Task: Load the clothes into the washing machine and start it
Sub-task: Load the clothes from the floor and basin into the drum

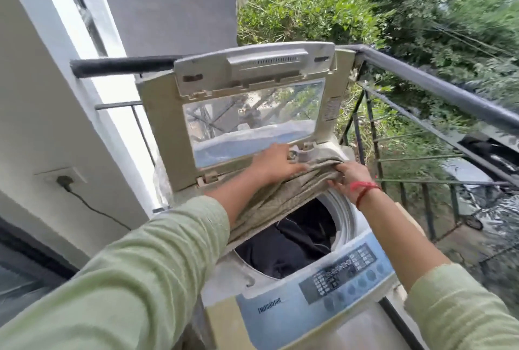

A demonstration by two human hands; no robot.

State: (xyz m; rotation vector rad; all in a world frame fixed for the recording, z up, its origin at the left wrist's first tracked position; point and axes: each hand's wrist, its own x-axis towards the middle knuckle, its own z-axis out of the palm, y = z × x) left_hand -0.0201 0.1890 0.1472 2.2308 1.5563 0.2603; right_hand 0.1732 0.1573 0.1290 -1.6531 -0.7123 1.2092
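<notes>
the top-loading washing machine (280, 307) is standing on a balcony with its lid (241, 108) folded up at the far side; the drum (341, 226) is open and dark clothes (283, 248) are already lying inside, so part of the loading looks done; a beige-grey cloth (280, 195) is draping over the far-left rim of the opening, its near end hanging toward the drum but not yet down in it; the left hand (276, 162) is resting fairly flat on the far end of the cloth near the lid hinge, fingers spread rather than curled; the right hand (351, 176), with a red thread at the wrist, is pinching the bunched right end of the same cloth; i judge this piece is still being fed in; closing the lid and pressing the buttons on the blue control panel (345, 279) at the near edge remain; the panel is sitting untouched; a plug (64, 181) is sitting in the wall socket on the left.
</notes>
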